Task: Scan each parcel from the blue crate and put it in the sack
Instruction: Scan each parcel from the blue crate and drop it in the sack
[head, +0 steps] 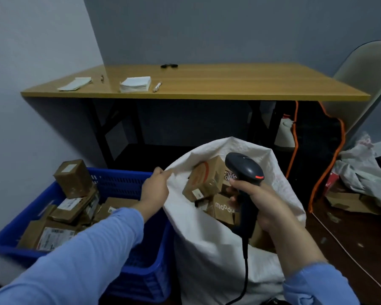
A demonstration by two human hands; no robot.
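Note:
The blue crate [128, 183] sits on the floor at the lower left, holding several brown cardboard parcels [73, 178]. To its right stands the white woven sack [209, 249], its mouth open, with several brown parcels [204, 180] inside. My left hand [155, 188] pinches the sack's left rim and holds it up. My right hand [260, 203] grips the handle of a black barcode scanner [244, 167] over the sack's mouth; its cable hangs down in front of the sack.
A wooden table [229, 82] stands behind, carrying paper stacks [135, 84], a pen and a small black item. A pale chair [361, 84] is at the right. Orange-trimmed black bag, crumpled plastic [365, 170] and flattened cardboard lie on the dark floor at right.

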